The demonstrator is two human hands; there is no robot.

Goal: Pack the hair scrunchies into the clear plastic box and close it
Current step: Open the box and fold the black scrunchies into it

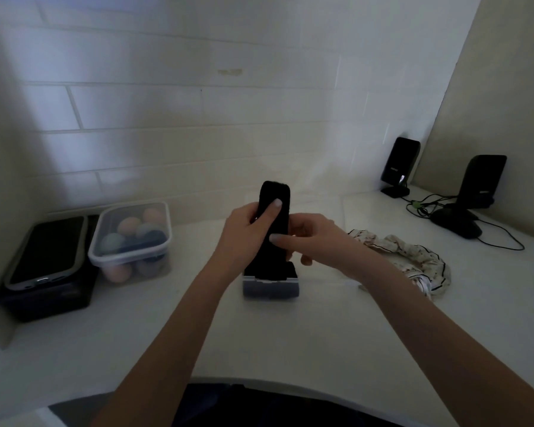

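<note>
A black scrunchie (275, 194), stretched into a tall flat band, stands upright out of the small clear plastic box (270, 288) at the middle of the white counter. My left hand (247, 229) grips the band's left side, thumb across its front. On the right side, my right hand (309, 238) pinches the band lower down. The band's lower end sits inside the box, which stands open at the top. A white patterned scrunchie with dark trim (413, 257) lies loose on the counter to the right of my right hand.
A lidded clear tub of coloured sponges (130, 238) stands at the left, beside a dark case on a black box (47, 260). Two black speakers (399, 164) (481, 180) with cables sit at the back right. Tiled wall (198, 118) behind.
</note>
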